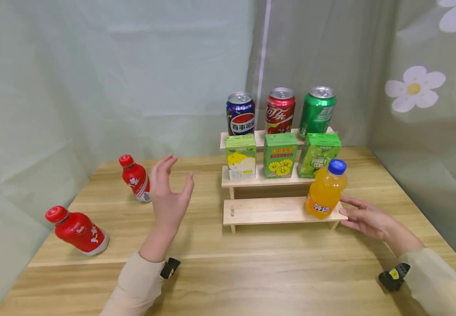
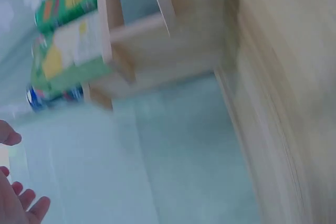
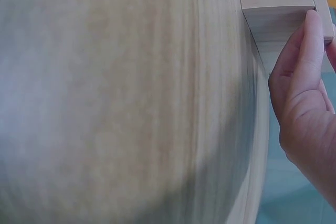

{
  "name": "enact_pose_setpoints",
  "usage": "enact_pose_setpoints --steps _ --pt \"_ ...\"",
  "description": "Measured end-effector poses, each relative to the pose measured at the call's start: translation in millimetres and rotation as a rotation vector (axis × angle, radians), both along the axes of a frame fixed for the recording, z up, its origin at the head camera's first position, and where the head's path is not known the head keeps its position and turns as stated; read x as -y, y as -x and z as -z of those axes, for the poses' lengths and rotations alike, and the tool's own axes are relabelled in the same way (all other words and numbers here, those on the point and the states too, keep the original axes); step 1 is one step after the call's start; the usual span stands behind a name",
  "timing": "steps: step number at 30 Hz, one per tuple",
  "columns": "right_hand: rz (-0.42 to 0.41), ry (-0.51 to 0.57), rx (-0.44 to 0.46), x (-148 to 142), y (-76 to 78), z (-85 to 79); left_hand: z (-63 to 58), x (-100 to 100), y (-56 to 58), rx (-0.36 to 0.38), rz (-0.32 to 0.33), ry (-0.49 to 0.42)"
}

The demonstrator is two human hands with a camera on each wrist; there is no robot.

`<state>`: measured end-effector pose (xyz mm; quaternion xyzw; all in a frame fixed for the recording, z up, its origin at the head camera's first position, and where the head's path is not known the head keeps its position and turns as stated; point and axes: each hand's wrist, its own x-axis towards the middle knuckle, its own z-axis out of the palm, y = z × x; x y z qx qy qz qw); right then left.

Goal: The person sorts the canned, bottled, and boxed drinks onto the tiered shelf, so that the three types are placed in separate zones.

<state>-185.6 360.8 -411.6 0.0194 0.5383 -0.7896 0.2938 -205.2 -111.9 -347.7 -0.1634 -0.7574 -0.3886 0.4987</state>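
My right hand (image 1: 370, 219) grips the right end of the lowest step of a wooden tiered display stand (image 1: 267, 211). In the right wrist view its fingers (image 3: 310, 51) lie against the step's end and underside. An orange soda bottle (image 1: 324, 191) with a blue cap stands on that step, close to the hand. My left hand (image 1: 169, 193) is raised above the table, empty, with fingers and thumb spread apart. Nearest to it is a red bottle (image 1: 135, 177) with a red cap. A second red bottle (image 1: 80, 230) leans in view further left on the table.
On the middle step stand three juice boxes: yellow-green (image 1: 241, 158), green with flowers (image 1: 280, 156) and green (image 1: 318, 156). The top step carries a blue can (image 1: 240, 115), a red can (image 1: 280, 112) and a green can (image 1: 318, 112). Curtains (image 1: 153, 79) hang behind the wooden table (image 1: 251, 272).
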Motion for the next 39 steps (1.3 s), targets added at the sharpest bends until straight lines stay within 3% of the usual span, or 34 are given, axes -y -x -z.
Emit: enact_pose_setpoints --steps 6,10,16,21,24,33,39 --pt "0.012 0.003 0.014 1.4 -0.4 -1.7 -4.1 33.0 12.4 -0.045 -0.113 -0.078" --pt "0.006 0.012 0.015 1.3 -0.4 -2.9 -4.6 52.5 18.8 -0.019 -0.175 -0.137" --pt "0.011 0.016 0.004 2.2 1.1 -4.3 -2.1 81.5 31.1 0.058 -0.263 -0.152" --pt "0.012 -0.008 0.007 3.9 0.4 -3.6 -2.1 102.4 38.7 0.203 -0.330 -0.166" --pt "0.020 -0.026 0.009 3.3 -1.1 -3.6 -1.8 109.8 43.1 0.311 -0.336 -0.202" --pt "0.038 -0.030 0.030 0.9 -1.4 -1.0 13.7 121.7 57.1 0.574 -0.318 -0.232" --pt "0.044 -0.026 0.021 1.9 -1.1 -0.5 24.7 129.6 63.8 0.718 -0.247 -0.315"
